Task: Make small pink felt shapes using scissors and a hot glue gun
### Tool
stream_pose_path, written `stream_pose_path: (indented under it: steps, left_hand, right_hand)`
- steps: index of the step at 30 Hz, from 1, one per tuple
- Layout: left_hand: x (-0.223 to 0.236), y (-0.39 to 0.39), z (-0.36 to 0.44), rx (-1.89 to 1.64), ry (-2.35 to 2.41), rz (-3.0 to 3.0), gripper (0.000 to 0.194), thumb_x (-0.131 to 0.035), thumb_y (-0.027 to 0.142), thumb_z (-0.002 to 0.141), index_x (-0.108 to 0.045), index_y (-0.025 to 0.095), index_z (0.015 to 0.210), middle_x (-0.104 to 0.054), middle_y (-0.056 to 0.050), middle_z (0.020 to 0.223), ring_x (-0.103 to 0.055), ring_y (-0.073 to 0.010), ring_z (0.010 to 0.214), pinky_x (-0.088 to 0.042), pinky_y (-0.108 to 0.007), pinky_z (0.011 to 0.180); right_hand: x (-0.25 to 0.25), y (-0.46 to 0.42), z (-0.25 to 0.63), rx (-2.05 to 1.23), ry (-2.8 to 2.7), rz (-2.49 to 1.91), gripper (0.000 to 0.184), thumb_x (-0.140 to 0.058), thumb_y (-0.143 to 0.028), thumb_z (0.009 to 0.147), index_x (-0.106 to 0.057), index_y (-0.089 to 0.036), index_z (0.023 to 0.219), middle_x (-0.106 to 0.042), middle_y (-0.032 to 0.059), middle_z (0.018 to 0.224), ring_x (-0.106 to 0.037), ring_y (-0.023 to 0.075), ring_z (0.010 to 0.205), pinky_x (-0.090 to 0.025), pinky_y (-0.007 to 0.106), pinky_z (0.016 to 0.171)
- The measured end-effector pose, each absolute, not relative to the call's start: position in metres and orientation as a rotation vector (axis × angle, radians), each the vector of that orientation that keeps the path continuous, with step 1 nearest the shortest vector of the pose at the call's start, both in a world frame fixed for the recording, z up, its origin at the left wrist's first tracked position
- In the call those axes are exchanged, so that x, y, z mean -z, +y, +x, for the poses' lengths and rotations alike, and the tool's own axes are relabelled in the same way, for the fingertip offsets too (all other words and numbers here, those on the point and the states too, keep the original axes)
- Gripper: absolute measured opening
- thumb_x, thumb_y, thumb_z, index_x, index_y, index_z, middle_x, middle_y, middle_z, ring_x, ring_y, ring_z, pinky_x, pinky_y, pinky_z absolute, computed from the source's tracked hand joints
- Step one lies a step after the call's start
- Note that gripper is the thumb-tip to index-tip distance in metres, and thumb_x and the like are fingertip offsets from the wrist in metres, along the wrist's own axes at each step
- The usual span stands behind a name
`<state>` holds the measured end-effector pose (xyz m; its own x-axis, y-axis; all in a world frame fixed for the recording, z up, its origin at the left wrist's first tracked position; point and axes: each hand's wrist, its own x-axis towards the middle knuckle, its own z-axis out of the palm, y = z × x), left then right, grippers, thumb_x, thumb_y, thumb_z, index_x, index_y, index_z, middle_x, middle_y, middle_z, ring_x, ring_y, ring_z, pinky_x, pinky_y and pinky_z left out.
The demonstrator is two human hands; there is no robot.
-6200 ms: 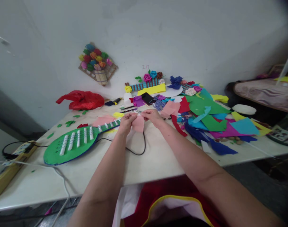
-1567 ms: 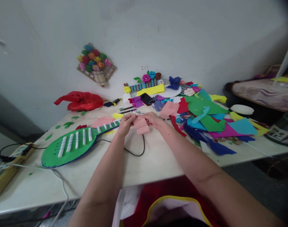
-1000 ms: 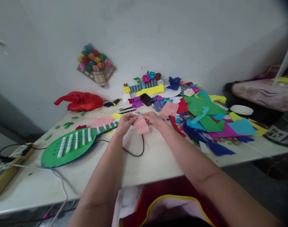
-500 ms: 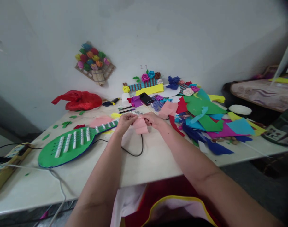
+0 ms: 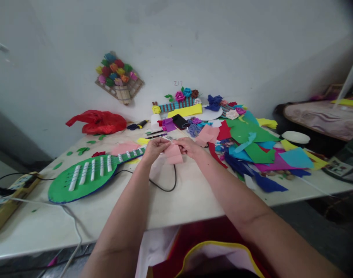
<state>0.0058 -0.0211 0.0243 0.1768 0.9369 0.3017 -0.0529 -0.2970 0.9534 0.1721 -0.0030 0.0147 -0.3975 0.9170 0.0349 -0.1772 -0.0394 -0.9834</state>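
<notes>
Between my two hands, over the middle of the table, hangs a small piece of pink crepe paper [image 5: 174, 155] with crease lines across it. My left hand [image 5: 156, 150] pinches its upper left edge with closed fingers. At the upper right edge my right hand [image 5: 188, 147] is closed on the same paper, its fingertips partly hidden. Left of my hands lies a green guitar-shaped board [image 5: 89, 185] with white rolled strips; its neck ends close to my left hand. More pink paper [image 5: 207, 134] lies just beyond my right hand.
Coloured paper sheets [image 5: 251, 135] are piled on the right. A phone [image 5: 180, 122], yellow-handled scissors [image 5: 138, 125] and a red plastic bag [image 5: 98, 122] lie toward the wall. A black cable [image 5: 164, 189] loops below my hands. A power strip [image 5: 16, 200] sits at the left edge.
Both hands keep hold of the pink paper in nearly the same place. The whole view has shifted slightly; the things on the table have not visibly moved.
</notes>
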Motion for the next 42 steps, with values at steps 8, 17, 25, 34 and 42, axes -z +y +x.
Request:
stream_pose_path:
  steps: [8, 17, 25, 34, 42]
  left_hand:
    - [-0.0268, -0.0224, 0.0051, -1.317, 0.913, 1.453, 0.035, -0.081, 0.037, 0.049, -0.066, 0.013, 0.068, -0.062, -0.001, 0.056, -0.052, -0.0090, 0.048, -0.042, -0.022, 0.047]
    - [-0.0261, -0.0211, 0.0028, -1.321, 0.889, 1.457, 0.035, -0.081, 0.037, 0.049, -0.065, 0.012, 0.069, -0.063, -0.001, 0.057, -0.055, -0.0099, 0.050, -0.044, -0.022, 0.050]
    - [-0.0245, -0.0194, 0.0012, -1.334, 0.879, 1.475, 0.037, -0.080, 0.038, 0.052, -0.063, 0.013, 0.073, -0.063, -0.001, 0.059, -0.056, -0.0100, 0.052, -0.045, -0.023, 0.051]
    - [-0.0248, -0.0197, 0.0011, -1.315, 0.892, 1.459, 0.043, -0.080, 0.038, 0.050, -0.065, 0.012, 0.081, -0.066, -0.002, 0.064, -0.058, -0.0114, 0.055, -0.046, -0.024, 0.054]
    - [-0.0194, -0.0164, -0.0015, -1.274, 0.882, 1.468, 0.040, -0.080, 0.037, 0.052, -0.067, 0.012, 0.081, -0.067, -0.002, 0.067, -0.060, -0.0117, 0.058, -0.048, -0.025, 0.059]
  right_hand:
    - [-0.0165, -0.0040, 0.1703, -1.346, -1.469, -0.874, 0.037, -0.070, -0.042, 0.062, -0.044, -0.017, 0.056, -0.041, -0.0072, 0.043, -0.032, 0.0034, 0.037, -0.020, 0.020, 0.038]
    - [-0.0174, -0.0053, 0.1696, -1.129, -1.529, -0.903, 0.031, -0.068, -0.042, 0.064, -0.053, -0.016, 0.056, -0.046, -0.0048, 0.047, -0.039, 0.0057, 0.042, -0.027, 0.020, 0.041]
    - [-0.0178, -0.0039, 0.1680, -1.028, -1.526, -0.909, 0.030, -0.067, -0.042, 0.063, -0.055, -0.015, 0.054, -0.047, -0.0039, 0.047, -0.037, 0.0060, 0.041, -0.027, 0.021, 0.040]
    - [-0.0171, -0.0033, 0.1666, -1.060, -1.465, -0.850, 0.028, -0.071, -0.041, 0.057, -0.059, -0.015, 0.055, -0.047, -0.0044, 0.045, -0.039, 0.0071, 0.041, -0.027, 0.023, 0.042]
    - [-0.0166, -0.0047, 0.1676, -1.091, -1.450, -0.876, 0.029, -0.073, -0.039, 0.055, -0.057, -0.015, 0.055, -0.048, -0.0043, 0.048, -0.039, 0.0071, 0.045, -0.028, 0.023, 0.045]
